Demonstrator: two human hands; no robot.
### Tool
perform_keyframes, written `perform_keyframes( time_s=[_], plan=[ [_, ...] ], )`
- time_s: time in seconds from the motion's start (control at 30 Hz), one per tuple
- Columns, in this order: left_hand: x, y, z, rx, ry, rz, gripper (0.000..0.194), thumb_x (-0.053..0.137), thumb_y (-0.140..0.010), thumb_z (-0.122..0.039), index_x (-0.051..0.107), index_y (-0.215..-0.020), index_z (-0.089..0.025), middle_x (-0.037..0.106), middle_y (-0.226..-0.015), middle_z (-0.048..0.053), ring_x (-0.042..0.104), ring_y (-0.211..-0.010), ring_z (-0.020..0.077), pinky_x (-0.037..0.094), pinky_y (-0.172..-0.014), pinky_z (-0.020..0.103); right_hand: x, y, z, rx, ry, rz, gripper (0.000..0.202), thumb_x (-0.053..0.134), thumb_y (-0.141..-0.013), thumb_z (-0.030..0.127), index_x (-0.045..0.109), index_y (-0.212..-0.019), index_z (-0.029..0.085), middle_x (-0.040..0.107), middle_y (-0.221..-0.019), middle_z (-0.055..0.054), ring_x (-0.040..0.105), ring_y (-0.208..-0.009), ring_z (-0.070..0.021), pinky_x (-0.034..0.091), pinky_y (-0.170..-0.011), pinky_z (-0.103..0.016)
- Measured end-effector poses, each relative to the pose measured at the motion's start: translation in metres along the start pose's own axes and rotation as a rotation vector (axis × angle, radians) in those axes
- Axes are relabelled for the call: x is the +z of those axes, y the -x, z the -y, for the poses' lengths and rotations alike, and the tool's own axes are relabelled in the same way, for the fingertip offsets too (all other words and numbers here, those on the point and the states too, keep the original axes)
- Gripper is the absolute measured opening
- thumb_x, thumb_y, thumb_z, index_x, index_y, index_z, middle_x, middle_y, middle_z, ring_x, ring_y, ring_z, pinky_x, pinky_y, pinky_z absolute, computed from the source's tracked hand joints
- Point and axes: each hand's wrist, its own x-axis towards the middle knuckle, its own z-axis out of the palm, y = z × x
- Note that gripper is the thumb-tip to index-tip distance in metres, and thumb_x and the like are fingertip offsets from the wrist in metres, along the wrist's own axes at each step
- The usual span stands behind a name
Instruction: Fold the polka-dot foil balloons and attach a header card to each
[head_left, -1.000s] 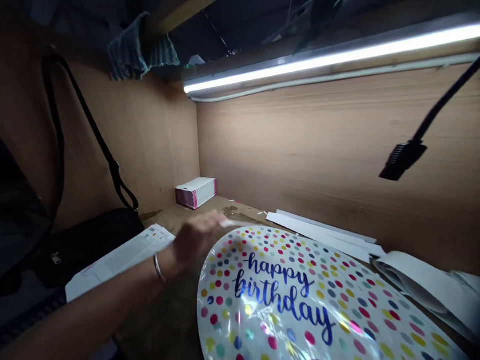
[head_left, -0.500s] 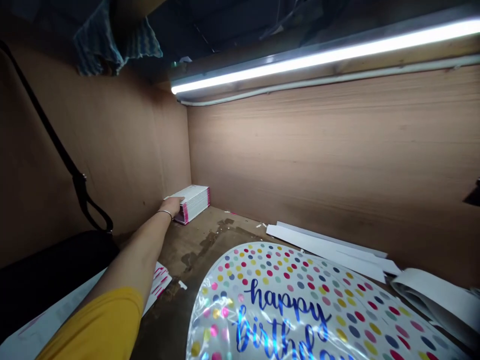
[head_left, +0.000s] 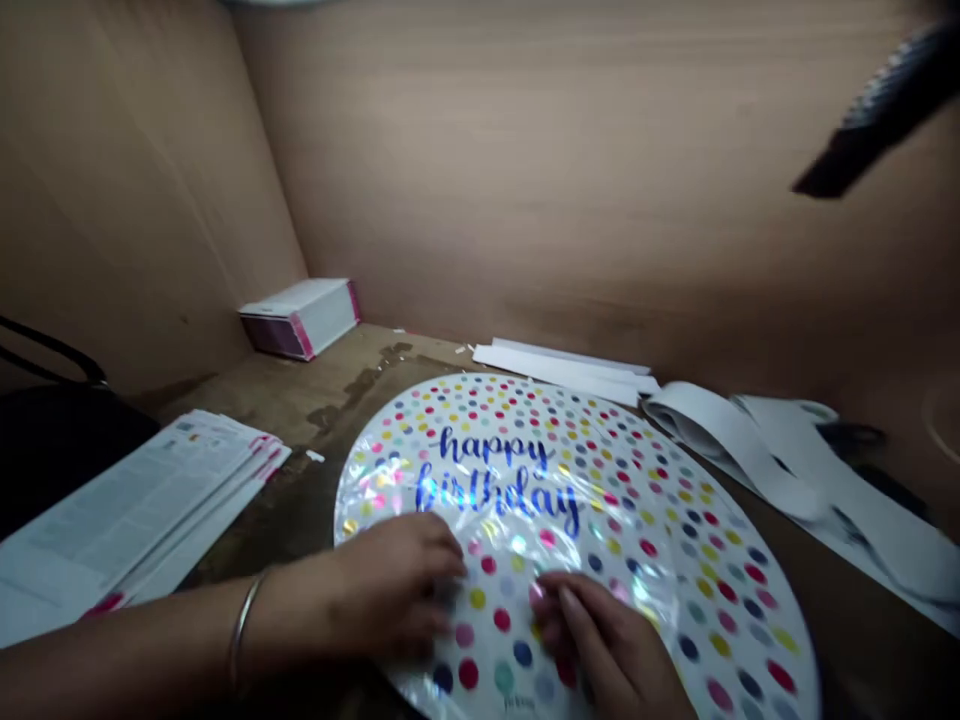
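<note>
A large round white sheet (head_left: 660, 540) with coloured dots and blue "happy birthday" lettering lies on the brown surface, glossy as if under clear film. My left hand (head_left: 397, 590), with a bangle at the wrist, is over its lower left part; its fingers are smeared by motion. On the sheet's lower middle, my right hand (head_left: 600, 640) has thumb and forefinger pinched together; whatever is between them is too small to make out.
In the back left corner stands a stack of white and pink folded cards (head_left: 322, 318). More printed cards (head_left: 142, 510) lie at the left. White strips (head_left: 559, 368) and a curled white band (head_left: 720, 440) lie behind and right. A dark object (head_left: 862, 130) hangs upper right.
My left hand has let go of the corner stack and come back over the dotted sheet. My right hand has come into view. The camera has tilted down and turned right.
</note>
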Motion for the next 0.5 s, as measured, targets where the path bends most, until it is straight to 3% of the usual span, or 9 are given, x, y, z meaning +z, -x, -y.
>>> perform_keyframes(
  time_s=[0.07, 0.1, 0.17, 0.27, 0.33, 0.43, 0.5],
  plan=[
    [0.031, 0.018, -0.034, 0.156, -0.058, 0.050, 0.057, 0.069, -0.075, -0.044, 0.053, -0.125, -0.023, 0.054, -0.129, 0.008, 0.049, -0.118, 0.0277, 0.041, -0.100, 0.037, -0.006, 0.007, 0.002, -0.144, 0.224, -0.067, 0.036, 0.044, -0.088, 0.045, 0.066, -0.102, 0.020, 0.071, -0.093, -0.009, 0.067, -0.082, -0.0224, 0.055, -0.073, -0.035],
    [0.041, 0.026, -0.043, 0.192, -0.101, 0.046, 0.054, 0.065, -0.079, -0.042, 0.051, -0.127, -0.022, 0.053, -0.130, 0.009, 0.046, -0.120, 0.0285, 0.039, -0.101, 0.039, -0.010, 0.012, 0.002, -0.202, 0.347, -0.091, 0.034, 0.044, -0.089, 0.041, 0.066, -0.105, 0.021, 0.070, -0.099, -0.009, 0.066, -0.090, -0.0231, 0.054, -0.079, -0.037],
    [0.053, 0.034, -0.051, 0.243, -0.183, 0.023, 0.036, 0.053, -0.089, -0.025, 0.053, -0.124, -0.017, 0.059, -0.122, 0.011, 0.050, -0.116, 0.0263, 0.040, -0.100, 0.037, -0.017, 0.023, 0.000, -0.290, 0.552, -0.067, 0.031, 0.044, -0.089, 0.033, 0.066, -0.108, 0.022, 0.067, -0.110, -0.009, 0.062, -0.102, -0.0238, 0.051, -0.090, -0.041],
    [0.060, 0.035, -0.050, 0.261, -0.163, -0.045, 0.030, 0.040, -0.090, -0.010, 0.060, -0.112, -0.015, 0.065, -0.106, 0.011, 0.058, -0.100, 0.0219, 0.043, -0.095, 0.035, -0.024, 0.041, -0.010, -0.358, 0.687, -0.001, 0.033, 0.042, -0.090, 0.028, 0.064, -0.113, 0.021, 0.062, -0.122, -0.009, 0.056, -0.115, -0.0236, 0.045, -0.099, -0.045],
    [0.059, 0.031, -0.050, 0.124, -0.018, -0.100, 0.023, 0.044, -0.089, -0.012, 0.065, -0.096, -0.017, 0.066, -0.095, 0.007, 0.060, -0.088, 0.0181, 0.046, -0.084, 0.030, -0.027, 0.048, -0.019, -0.369, 0.705, 0.000, 0.034, 0.041, -0.091, 0.026, 0.062, -0.117, 0.019, 0.059, -0.127, -0.009, 0.051, -0.121, -0.0227, 0.042, -0.102, -0.045],
    [0.051, 0.019, -0.051, -0.202, 0.245, -0.111, 0.009, 0.059, -0.081, -0.021, 0.064, -0.075, -0.016, 0.065, -0.078, 0.001, 0.059, -0.073, 0.0138, 0.044, -0.066, 0.021, -0.027, 0.051, -0.028, -0.371, 0.693, -0.019, 0.034, 0.041, -0.092, 0.026, 0.061, -0.119, 0.019, 0.058, -0.128, -0.009, 0.050, -0.123, -0.0210, 0.042, -0.104, -0.044],
    [0.046, 0.011, -0.054, -0.358, 0.317, -0.069, 0.016, 0.064, -0.077, -0.029, 0.061, -0.070, -0.016, 0.063, -0.071, -0.001, 0.057, -0.067, 0.0134, 0.041, -0.058, 0.020, -0.026, 0.051, -0.032, -0.388, 0.689, -0.034, 0.034, 0.041, -0.092, 0.025, 0.061, -0.118, 0.018, 0.059, -0.127, -0.009, 0.050, -0.122, -0.0210, 0.043, -0.103, -0.044]
  ],
)
